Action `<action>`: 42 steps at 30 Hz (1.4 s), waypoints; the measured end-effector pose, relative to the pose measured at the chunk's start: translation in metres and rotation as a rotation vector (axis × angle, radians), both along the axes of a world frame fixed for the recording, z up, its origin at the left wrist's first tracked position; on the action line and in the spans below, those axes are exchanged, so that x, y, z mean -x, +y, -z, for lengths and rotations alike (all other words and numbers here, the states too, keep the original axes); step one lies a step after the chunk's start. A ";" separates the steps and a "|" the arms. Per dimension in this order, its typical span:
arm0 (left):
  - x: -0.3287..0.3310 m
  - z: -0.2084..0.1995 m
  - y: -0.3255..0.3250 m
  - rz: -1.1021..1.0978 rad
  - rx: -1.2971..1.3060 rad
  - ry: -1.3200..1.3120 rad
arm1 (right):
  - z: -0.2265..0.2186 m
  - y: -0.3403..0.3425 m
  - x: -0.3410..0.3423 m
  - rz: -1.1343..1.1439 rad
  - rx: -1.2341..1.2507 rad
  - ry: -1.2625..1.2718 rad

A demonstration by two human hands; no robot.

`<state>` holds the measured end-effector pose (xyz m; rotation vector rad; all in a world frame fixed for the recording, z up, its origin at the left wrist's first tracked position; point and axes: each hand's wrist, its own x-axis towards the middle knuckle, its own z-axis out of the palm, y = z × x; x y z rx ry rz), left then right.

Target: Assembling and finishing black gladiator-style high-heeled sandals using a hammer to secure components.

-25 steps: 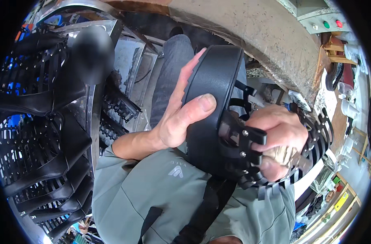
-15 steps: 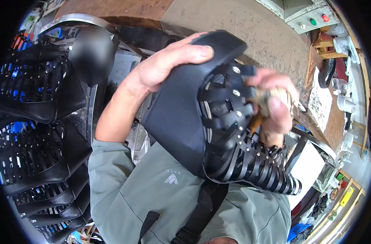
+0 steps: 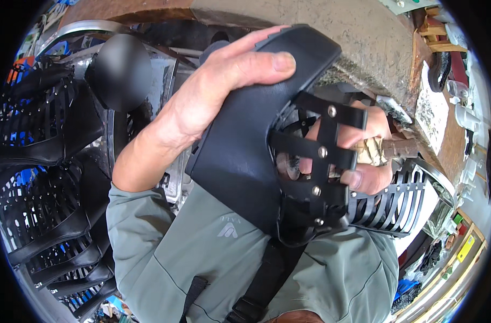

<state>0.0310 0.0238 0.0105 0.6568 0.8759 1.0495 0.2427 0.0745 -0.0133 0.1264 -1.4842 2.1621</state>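
A black wedge-soled strappy boot (image 3: 237,151) is held up tilted in front of my chest. My left hand (image 3: 224,86) grips the upper end of its thick sole, thumb across the smooth black side. At the boot's open straps, my right hand (image 3: 377,126) is curled closed around a beige-wrapped piece (image 3: 370,151) with a brown end; what kind of tool it is cannot be made out. Some of its fingers reach in behind the riveted straps (image 3: 323,152), which partly hide them. The boot's banded shaft (image 3: 390,207) hangs off to the lower right.
Several similar black strappy boots (image 3: 46,226) are stacked on the left. A worn workbench (image 3: 288,16) runs across the far side, with a white sheet (image 3: 432,105) on its right part. Wooden racks (image 3: 444,293) stand at the lower right.
The boot and my left hand have shifted slightly, and the straps now stand out from the upper. My right hand, blurred before, has its fingers among the straps.
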 end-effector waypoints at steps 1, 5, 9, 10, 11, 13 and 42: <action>-0.001 0.000 -0.001 -0.033 0.021 -0.020 | 0.006 -0.005 -0.001 0.024 0.028 0.023; 0.005 0.008 -0.008 -0.047 0.121 -0.110 | 0.007 -0.011 -0.009 0.060 -0.195 0.016; 0.007 0.029 -0.030 -0.257 0.119 -0.130 | 0.038 -0.040 -0.005 0.133 0.146 0.062; 0.005 0.029 -0.026 -0.236 0.126 -0.143 | 0.035 -0.037 -0.014 0.130 0.069 0.036; 0.002 0.028 -0.023 -0.243 0.153 -0.195 | 0.030 -0.035 -0.019 0.125 -0.008 0.010; 0.003 0.032 -0.024 -0.268 0.184 -0.236 | 0.029 -0.039 -0.025 0.121 -0.077 -0.001; -0.018 -0.022 -0.012 -0.077 -0.055 0.143 | -0.010 -0.024 -0.014 0.473 -0.160 -0.038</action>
